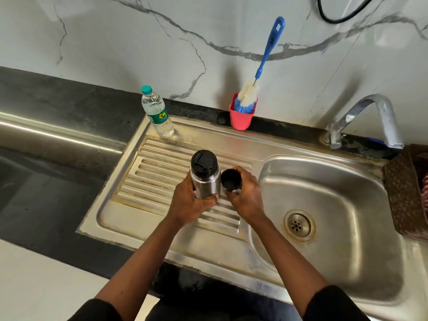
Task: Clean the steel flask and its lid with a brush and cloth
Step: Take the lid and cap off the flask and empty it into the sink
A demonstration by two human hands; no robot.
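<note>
So my left hand [193, 200] is wrapped snugly round the lower body of the steel flask [205, 179], holding it upright over the ribbed drainboard [148, 172], just left of the sink basin [324, 205]. I hold it low, I think, so the black stopper [203, 162] still sitting in its neck stays free to be worked loose next. My right hand [245, 195] is closed around the black lid [231, 179], the cup-like cap, with its hollow facing up toward me; it sits just right of the flask, nearly touching its side. Keeping both pieces over the drainboard means any drips run toward the basin rather than onto the dark counter [58, 107].

Behind the basin's left edge, against the marble wall, the blue-handled bottle brush [261, 68] stands bristles-down in a pink cup [240, 119], within reach but untouched. A water bottle [157, 114] stands on the far corner of the drainboard, well left of the basin. The tap [370, 117] rises behind the basin. A brown cloth [405, 193] lies at the basin's right rim.
</note>
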